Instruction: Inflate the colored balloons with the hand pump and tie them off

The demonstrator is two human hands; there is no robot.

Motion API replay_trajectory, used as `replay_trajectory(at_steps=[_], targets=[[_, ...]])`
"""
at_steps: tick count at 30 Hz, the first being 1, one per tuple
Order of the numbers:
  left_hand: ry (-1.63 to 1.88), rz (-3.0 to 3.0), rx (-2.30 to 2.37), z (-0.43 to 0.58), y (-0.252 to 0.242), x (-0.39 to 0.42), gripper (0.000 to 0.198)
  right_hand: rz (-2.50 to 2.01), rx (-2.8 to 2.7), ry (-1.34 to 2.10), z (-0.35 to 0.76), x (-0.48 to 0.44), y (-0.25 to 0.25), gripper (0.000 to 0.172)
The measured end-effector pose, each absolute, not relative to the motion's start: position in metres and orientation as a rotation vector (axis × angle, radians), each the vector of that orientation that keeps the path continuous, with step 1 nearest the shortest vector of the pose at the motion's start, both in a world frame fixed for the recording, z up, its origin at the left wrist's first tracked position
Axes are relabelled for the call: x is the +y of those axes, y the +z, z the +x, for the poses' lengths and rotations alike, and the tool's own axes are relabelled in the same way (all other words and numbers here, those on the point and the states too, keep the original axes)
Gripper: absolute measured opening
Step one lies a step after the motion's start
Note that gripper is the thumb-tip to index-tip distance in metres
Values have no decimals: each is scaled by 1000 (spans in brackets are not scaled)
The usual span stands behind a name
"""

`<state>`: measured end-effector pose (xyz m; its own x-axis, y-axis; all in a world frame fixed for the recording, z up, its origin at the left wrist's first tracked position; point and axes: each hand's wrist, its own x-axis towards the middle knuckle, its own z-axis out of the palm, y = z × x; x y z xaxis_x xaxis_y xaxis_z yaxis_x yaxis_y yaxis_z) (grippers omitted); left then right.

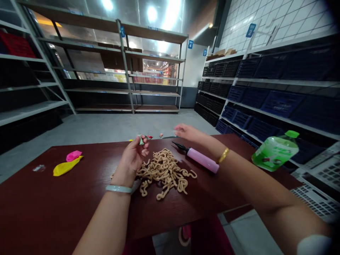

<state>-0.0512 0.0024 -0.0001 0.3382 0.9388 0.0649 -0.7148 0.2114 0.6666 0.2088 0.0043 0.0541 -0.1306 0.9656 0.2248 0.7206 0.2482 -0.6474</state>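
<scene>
My left hand (134, 156) is raised over a dark red table (53, 205), its fingers pinched on a small green balloon (141, 140). Just below it lies a tangled heap of tan balloons (164, 171). My right hand (186, 131) reaches toward the table's far edge with its fingers stretched out and nothing in them. Beneath that forearm a pink hand pump (200, 158) with a black nozzle lies on the table. Small coloured bits (155, 136) sit at the far edge near the right hand.
A yellow balloon (65, 167) and a pink balloon (73, 155) lie at the table's left. A green bottle (275, 151) stands at the right. Metal shelving (127, 67) lines the back and left; shelves with dark crates (265, 99) run along the right.
</scene>
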Motion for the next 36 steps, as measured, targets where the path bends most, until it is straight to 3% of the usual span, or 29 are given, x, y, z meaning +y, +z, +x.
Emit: replay_trajectory(at_steps=[4,7,10,15,22,36], targets=[[1504,456,474,-62,-1,16,12,-2047,-2125,357,267,-24,12,50],[1538,296,459,-63,-2,19,17,-2163,-2197,286,283,-34,-15,51],[1514,141,402,-62,-4,19,19,-2138,-2177,8,270,-31,-22,43],[1534,104,405,-61,-13,24,16,-1737,-2071,-384,211,-26,-13,58],[1582,256,483,-54,-23,27,20,-1496,-2240,-323,174,-30,-32,58],[1641,610,653,-26,-34,18,17,-1551,-2256,-204,178,-33,-37,60]])
